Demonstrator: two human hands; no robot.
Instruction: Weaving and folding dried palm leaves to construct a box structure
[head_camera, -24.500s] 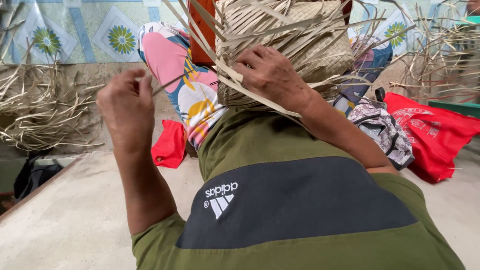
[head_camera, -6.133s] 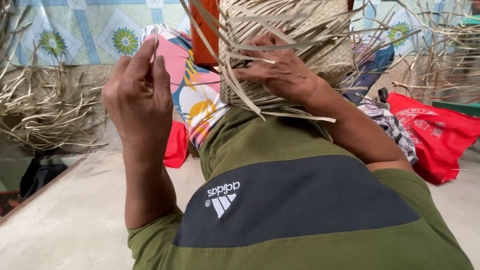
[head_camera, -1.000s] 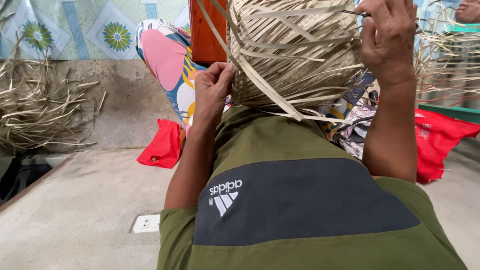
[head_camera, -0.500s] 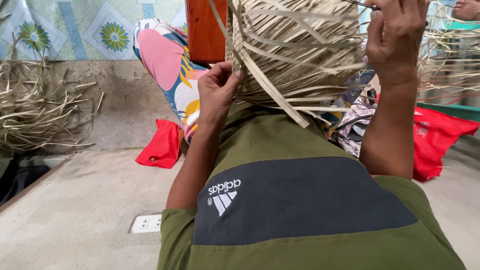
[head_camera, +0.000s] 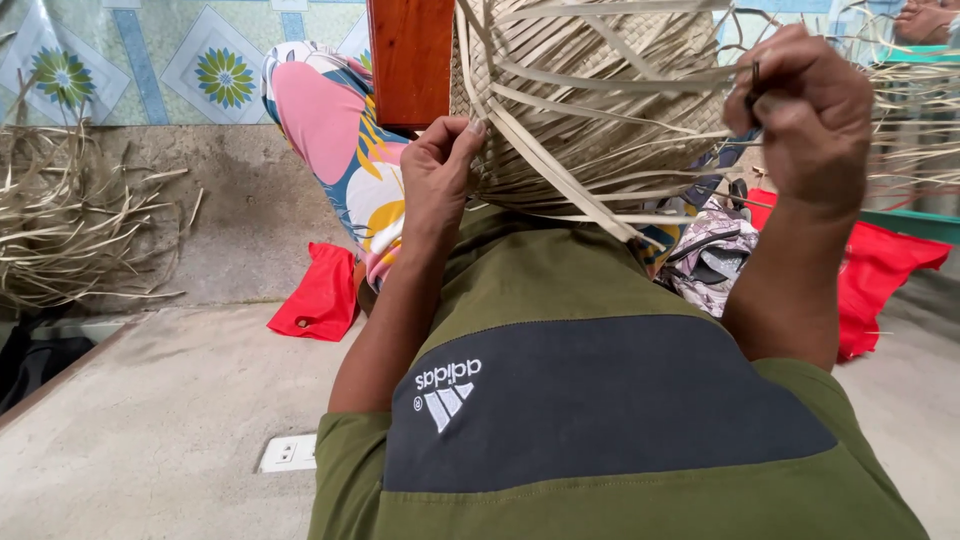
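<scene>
1. Far left, a heap of loose dry strips (head_camera: 70, 230) lies against the wall, with a red cloth (head_camera: 318, 300) on the concrete floor (head_camera: 150, 420) nearer me.
2. My left hand (head_camera: 437, 175) presses the near edge of the woven basket (head_camera: 590, 100), its fingers curled around a strip there.
3. The basket rests on my lap, against my chest.
4. My right hand (head_camera: 810, 110) is clenched, pinching a thin strip (head_camera: 640, 85) pulled taut from the weave.

Left hand (head_camera: 435, 180) gripping woven basket (head_camera: 590, 100) — right hand (head_camera: 810, 115) pinching strip (head_camera: 620, 85)
</scene>
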